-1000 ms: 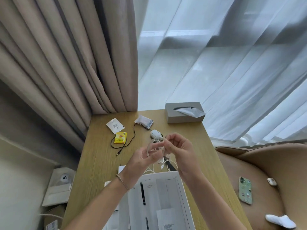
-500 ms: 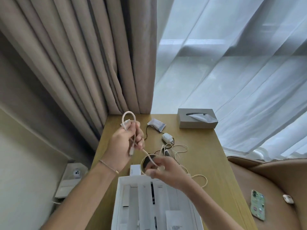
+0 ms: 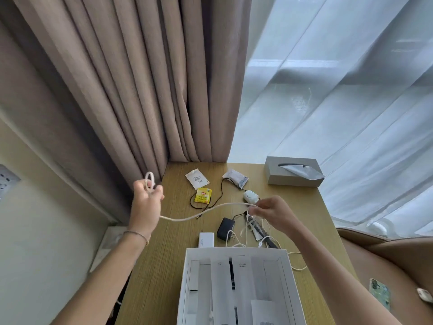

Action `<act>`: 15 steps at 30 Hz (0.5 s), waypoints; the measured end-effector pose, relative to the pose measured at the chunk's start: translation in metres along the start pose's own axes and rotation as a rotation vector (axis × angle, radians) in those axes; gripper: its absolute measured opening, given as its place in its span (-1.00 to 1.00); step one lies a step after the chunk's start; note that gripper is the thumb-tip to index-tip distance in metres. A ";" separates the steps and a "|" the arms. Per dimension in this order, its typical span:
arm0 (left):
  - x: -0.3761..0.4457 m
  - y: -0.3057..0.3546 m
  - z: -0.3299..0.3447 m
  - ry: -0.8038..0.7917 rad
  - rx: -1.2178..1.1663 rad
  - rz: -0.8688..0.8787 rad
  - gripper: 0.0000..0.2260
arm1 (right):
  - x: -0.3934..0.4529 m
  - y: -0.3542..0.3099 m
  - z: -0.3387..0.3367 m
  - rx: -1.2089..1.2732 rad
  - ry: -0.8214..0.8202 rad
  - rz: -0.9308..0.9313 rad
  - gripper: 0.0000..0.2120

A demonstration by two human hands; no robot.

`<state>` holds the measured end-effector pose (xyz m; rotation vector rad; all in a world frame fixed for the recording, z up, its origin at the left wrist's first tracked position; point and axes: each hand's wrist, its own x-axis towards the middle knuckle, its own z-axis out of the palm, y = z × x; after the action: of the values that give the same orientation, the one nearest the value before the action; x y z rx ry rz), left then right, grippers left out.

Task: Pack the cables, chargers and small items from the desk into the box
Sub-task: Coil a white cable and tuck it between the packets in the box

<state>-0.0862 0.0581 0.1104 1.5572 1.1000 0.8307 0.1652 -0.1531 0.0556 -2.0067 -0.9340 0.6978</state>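
Head view: we stretched a white braided cable [image 3: 210,208] above the open white cardboard box [image 3: 236,287].
Our left hand [image 3: 146,200] gripped its looped end; our right hand [image 3: 269,211] pinched it.

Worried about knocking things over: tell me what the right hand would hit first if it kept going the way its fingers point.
The right hand points leftward along the white cable it pinches. Apart from that cable, the yellow tea packet looks first in line, though the hand seems raised above the desk, so it might pass over.

Beige curtains [image 3: 131,90] hang far left of my wooden desk [image 3: 159,266]; sheer white drapes [image 3: 339,102] glow with daylight on the right.
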 end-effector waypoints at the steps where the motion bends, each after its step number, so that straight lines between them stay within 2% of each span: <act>1: -0.005 -0.001 0.008 -0.067 0.055 0.038 -0.91 | -0.002 -0.009 -0.001 0.017 -0.027 -0.029 -0.78; 4: -0.023 0.005 0.035 -0.323 0.124 0.129 -0.62 | -0.011 -0.040 0.004 -0.007 -0.113 -0.143 -0.66; 6: -0.037 0.014 0.052 -0.491 0.084 0.170 -0.46 | -0.016 -0.058 0.009 -0.023 -0.156 -0.207 -0.64; 9: -0.053 0.021 0.069 -0.737 -0.011 0.133 -0.25 | -0.021 -0.073 0.013 -0.030 -0.115 -0.236 -0.67; 11: -0.059 0.021 0.076 -0.836 -0.058 0.082 -0.28 | -0.022 -0.076 0.014 -0.082 -0.060 -0.232 -0.62; 15: -0.057 0.015 0.075 -0.888 -0.043 0.076 -0.73 | -0.027 -0.071 0.011 -0.063 -0.067 -0.199 -0.62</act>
<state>-0.0340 -0.0219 0.1073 1.6710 0.3697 0.1401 0.1159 -0.1413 0.1129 -1.9212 -1.1896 0.6346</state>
